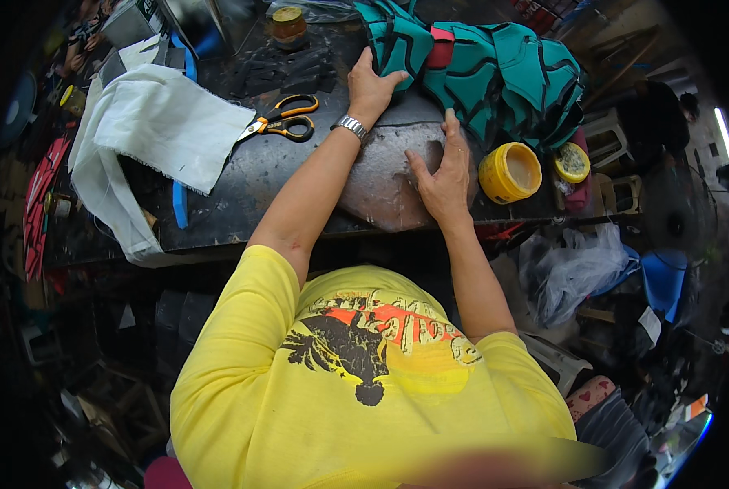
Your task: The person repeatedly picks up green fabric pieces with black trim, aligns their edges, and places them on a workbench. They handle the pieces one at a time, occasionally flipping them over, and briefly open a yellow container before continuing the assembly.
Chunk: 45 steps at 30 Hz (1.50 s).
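Left hand (373,86), watch (351,125) at wrist: thumb and forefinger spread, at the near edge of the green pieces (501,72), which lie ahead and rightward. Right hand (446,173): spread, over a slab (387,183); contact, I cannot tell. Yellow tub (498,184): just right of it. Scissors (289,128), white cloth (167,122): left of the left hand.

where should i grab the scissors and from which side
Probably by the orange-and-black handles, coming from the right: the scissors lie flat, handles spread to the right, blades pointing left toward the white cloth.
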{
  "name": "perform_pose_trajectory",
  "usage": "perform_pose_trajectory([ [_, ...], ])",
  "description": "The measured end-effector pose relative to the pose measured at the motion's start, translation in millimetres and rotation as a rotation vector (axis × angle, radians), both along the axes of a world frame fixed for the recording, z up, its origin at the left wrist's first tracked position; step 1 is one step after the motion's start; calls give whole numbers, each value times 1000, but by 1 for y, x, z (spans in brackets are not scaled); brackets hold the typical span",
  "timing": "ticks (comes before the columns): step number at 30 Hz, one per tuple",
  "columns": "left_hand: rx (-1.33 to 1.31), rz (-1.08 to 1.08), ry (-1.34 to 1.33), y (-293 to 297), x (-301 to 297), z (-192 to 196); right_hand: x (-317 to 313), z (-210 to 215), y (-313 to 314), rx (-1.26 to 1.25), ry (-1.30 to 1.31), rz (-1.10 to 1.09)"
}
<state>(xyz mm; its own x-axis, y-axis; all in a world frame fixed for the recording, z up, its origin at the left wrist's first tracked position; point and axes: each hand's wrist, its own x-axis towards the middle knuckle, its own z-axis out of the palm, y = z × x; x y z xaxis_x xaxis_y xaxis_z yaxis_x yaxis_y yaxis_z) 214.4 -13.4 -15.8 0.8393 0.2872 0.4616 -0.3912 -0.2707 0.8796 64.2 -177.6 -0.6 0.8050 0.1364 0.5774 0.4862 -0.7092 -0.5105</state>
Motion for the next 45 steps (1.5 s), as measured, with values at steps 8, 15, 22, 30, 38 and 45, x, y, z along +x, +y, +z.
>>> perform_pose_trajectory([
  [8,-59,-304,-125,8,-56,61,-1,-5,-3,167,-151,-17],
  [15,64,-914,259,89,-104,75,-15,-2,-11,112,-430,-41],
  [22,269,-899,627,129,-111,49,-11,-3,-7,101,-417,90],
  [30,643,-632,263,124,-139,52,-3,17,-7,141,52,397],
  [38,579,-462,200,111,-171,45,16,46,-4,-44,343,554],
  [45,386,-174,-76,80,-214,51,8,41,-4,5,249,557],
])
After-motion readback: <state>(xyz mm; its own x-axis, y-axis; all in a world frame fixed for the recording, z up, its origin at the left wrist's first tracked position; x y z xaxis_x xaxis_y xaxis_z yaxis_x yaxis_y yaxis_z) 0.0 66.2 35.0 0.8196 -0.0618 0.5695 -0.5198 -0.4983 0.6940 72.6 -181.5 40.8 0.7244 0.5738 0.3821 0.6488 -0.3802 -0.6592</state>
